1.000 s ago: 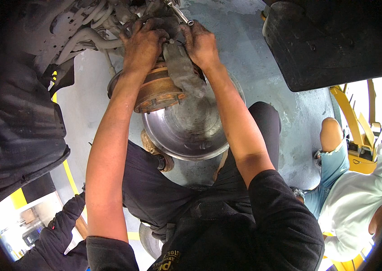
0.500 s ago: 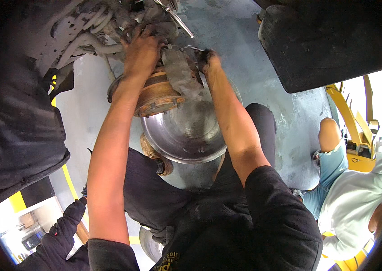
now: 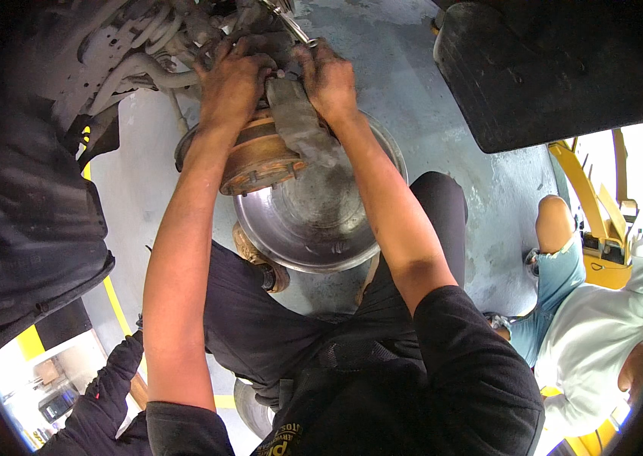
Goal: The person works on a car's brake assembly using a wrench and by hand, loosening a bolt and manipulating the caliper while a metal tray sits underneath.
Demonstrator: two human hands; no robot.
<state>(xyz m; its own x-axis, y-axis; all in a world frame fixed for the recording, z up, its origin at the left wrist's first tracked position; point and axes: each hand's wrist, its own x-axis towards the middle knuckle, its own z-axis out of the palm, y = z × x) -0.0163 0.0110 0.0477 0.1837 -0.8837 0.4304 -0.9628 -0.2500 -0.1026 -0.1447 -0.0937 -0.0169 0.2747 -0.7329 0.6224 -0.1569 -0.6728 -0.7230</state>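
greasy hands, left point(image 3: 234, 80) and right point(image 3: 331, 76), arms raised, both grip the brake caliper point(image 3: 299, 125).

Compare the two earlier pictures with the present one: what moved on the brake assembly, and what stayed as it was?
The right hand, half a second ago lower beside the grey caliper, has moved back up to its top by the metal tool. The left hand shifted only slightly. The rusty hub and shiny disc stayed put.
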